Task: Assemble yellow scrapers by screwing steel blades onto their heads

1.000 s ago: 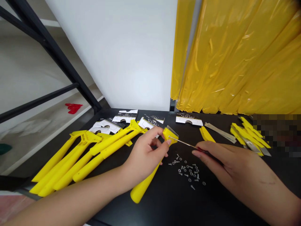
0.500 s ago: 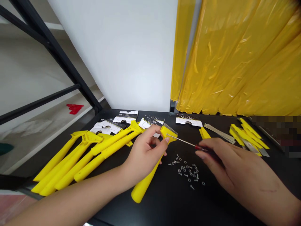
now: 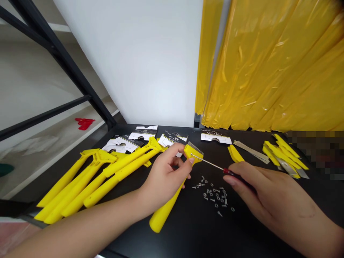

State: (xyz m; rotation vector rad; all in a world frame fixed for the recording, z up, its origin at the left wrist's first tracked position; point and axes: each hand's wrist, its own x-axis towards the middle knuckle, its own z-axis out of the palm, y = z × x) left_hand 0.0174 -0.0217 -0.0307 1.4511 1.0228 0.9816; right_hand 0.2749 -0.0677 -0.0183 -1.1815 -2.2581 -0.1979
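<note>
Yellow scraper [image 3: 167, 210] slants, wide end pointing away and right.

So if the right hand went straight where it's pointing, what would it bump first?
Probably the yellow tool in the left hand: the screwdriver in the right hand seems to touch its head, though depth is unclear.
</note>
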